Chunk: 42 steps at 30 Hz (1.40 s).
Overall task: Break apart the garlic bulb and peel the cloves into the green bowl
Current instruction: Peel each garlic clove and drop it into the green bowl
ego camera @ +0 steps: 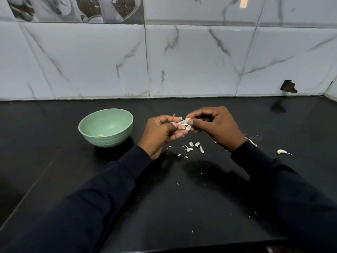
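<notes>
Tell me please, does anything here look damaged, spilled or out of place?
Yes. The wall tile at the right has a dark broken patch just above the counter. Papery garlic skins lie scattered on the black countertop, and one clove lies apart, far right.

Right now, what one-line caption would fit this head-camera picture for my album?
Left hand and right hand peel a garlic clove over a black counter littered with skins, beside the green bowl.
</notes>
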{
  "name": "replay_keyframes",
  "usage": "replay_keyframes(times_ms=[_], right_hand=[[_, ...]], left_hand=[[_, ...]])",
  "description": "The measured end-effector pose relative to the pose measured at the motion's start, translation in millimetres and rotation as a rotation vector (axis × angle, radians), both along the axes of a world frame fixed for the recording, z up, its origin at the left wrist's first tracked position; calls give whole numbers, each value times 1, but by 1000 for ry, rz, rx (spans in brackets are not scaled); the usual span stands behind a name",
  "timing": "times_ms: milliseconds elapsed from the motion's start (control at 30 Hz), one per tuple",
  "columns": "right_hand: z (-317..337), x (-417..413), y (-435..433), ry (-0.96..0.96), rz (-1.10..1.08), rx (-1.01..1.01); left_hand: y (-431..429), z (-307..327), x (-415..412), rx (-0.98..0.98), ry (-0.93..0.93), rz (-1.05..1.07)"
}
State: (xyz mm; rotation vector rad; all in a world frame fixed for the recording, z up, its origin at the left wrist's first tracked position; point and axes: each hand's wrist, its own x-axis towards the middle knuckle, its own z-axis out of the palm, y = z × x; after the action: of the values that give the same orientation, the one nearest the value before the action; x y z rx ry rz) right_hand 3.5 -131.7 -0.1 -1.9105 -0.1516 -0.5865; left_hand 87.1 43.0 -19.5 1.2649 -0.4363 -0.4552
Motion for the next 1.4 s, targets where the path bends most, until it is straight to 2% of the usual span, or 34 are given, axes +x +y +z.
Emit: replay_keyframes(times_ms=[133,333,500,633,767,867,1000,1100,1267,1400], right_hand=[[18,14,22,5,48,45],[61,74,85,81,243,-130],[72,131,133,230,317,-433],[63,161,159,354,324,-692],[58,168,170,404,285,-821],[71,158,162,321,250,-776],[108,117,116,231,200,-569],[120,70,59,204,131,-428],[93,-3,-27,313,-59,-386],[61,-35,-64,449,-143,-476]], left_hand=[[-1,-11,5,180,-84,35],[3,-13,5,304,-204,27],[17,-11,9,343,-218,76],[19,-9,15,475,-321,100],[22,-6,16,584,-433,134],[24,-11,15,534,-414,145],[23,-16,19,367,-232,145],[19,-17,21,328,-199,138],[6,-18,17,299,-210,135],[-2,-20,14,293,-246,125]])
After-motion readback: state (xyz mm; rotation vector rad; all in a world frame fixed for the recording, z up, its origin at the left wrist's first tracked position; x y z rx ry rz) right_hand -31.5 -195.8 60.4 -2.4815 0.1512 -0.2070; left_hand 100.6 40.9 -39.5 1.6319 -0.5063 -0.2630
